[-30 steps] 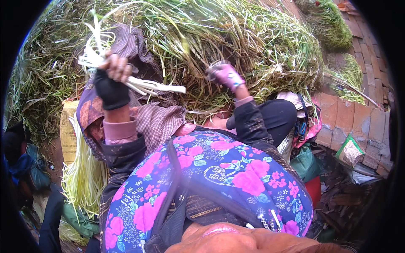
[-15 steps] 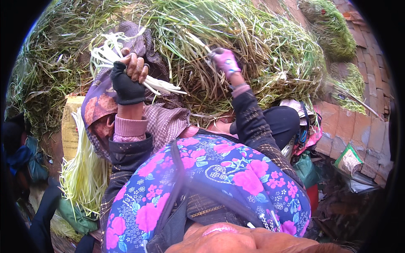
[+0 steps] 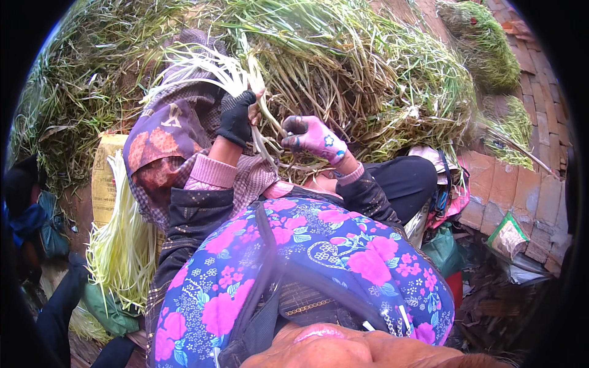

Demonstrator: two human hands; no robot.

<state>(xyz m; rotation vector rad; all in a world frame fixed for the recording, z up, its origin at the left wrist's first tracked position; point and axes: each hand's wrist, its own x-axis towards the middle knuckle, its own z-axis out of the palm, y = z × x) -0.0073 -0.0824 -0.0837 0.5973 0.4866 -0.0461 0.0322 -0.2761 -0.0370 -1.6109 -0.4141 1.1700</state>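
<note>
My left hand (image 3: 239,117), in a black fingerless glove, is closed round a bunch of white, peeled stalks (image 3: 221,70) that fan out to the upper left. My right hand (image 3: 313,138), in a dirty pink glove with a flower print, has its fingers closed on a pale stalk (image 3: 272,117) just right of my left hand. Checked and printed cloths (image 3: 165,159) cover my lap under the stalks. A big heap of grass-like green plants with brown ends (image 3: 362,80) lies in front of me.
Pale yellow leaves (image 3: 119,257) hang over a yellow sack (image 3: 104,184) at left, beside dark-clothed legs (image 3: 58,316). At right lie more green bundles (image 3: 481,43), a brick ledge (image 3: 509,190), a pole (image 3: 518,147), a small plastic packet (image 3: 506,233) and a teal bag (image 3: 442,248).
My left hand has moved rightward with its bunch. My right hand has come from the heap down and toward my left hand, now with a pale stalk in its fingers.
</note>
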